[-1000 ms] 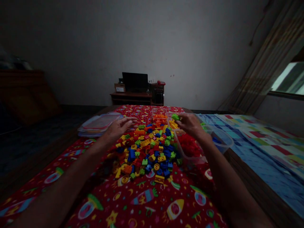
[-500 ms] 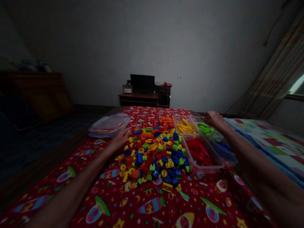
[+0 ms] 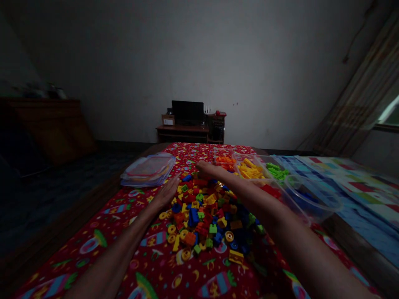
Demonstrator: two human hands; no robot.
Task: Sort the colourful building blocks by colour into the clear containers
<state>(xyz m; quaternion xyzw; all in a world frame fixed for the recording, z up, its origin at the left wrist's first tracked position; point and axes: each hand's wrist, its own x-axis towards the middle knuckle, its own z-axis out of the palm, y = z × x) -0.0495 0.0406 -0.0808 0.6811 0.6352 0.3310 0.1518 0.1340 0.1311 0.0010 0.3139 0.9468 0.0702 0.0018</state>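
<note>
A heap of small plastic building bricks [image 3: 204, 216] in red, blue, yellow, green and orange lies on a red cloth [image 3: 162, 265] with rocket prints. My left hand [image 3: 166, 193] rests flat at the heap's left edge, fingers stretched out, holding nothing. My right hand [image 3: 205, 168] reaches across to the heap's far side; its fingers look curled down onto the bricks, and the dim light hides what they hold. My right forearm crosses over the heap.
Clear tubs stand at the right: orange bricks [image 3: 225, 160], yellow bricks [image 3: 251, 169], green bricks [image 3: 277, 171], red bricks [image 3: 272, 191], and a blue-filled tub [image 3: 311, 199]. Stacked clear lids [image 3: 149, 169] lie at the left. A dark desk with a monitor [image 3: 187, 124] stands by the wall.
My right hand has left the green-brick tub at the right and swung left to the far side of the heap. The left hand stays at the heap's left edge.
</note>
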